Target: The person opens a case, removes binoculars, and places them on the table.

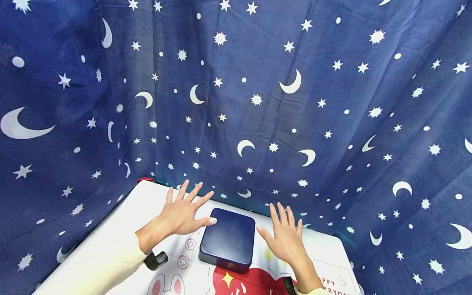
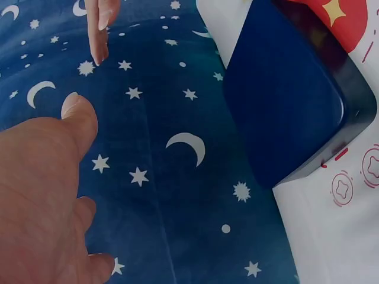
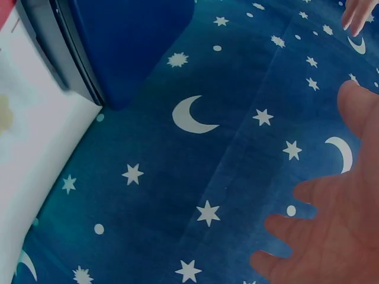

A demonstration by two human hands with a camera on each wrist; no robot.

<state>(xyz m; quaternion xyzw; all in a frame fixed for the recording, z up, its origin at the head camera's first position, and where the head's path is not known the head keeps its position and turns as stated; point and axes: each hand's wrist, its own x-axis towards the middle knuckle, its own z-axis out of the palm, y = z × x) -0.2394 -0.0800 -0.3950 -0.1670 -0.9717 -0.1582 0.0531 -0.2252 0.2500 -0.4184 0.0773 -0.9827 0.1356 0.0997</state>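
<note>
A dark blue square box (image 1: 229,235) with rounded corners sits on the white table, its smooth top facing up. To its left my left hand (image 1: 180,215) hovers with fingers spread, the thumb overlapping the box's edge in the head view. On the other side my right hand (image 1: 284,239) is held up, fingers straight and thumb pointing toward the box. Neither hand holds anything. The left wrist view shows the box (image 2: 290,89) beyond the left hand (image 2: 44,195). In the right wrist view the box (image 3: 130,47) lies across from the right hand (image 3: 331,231).
A white tabletop cover (image 1: 121,223) with red prints, a rabbit drawing (image 1: 167,285) and a large red patch (image 1: 236,282) lies under the box. Dark blue curtain (image 1: 258,123) with white moons and stars hangs right behind the table's far edge and along both sides.
</note>
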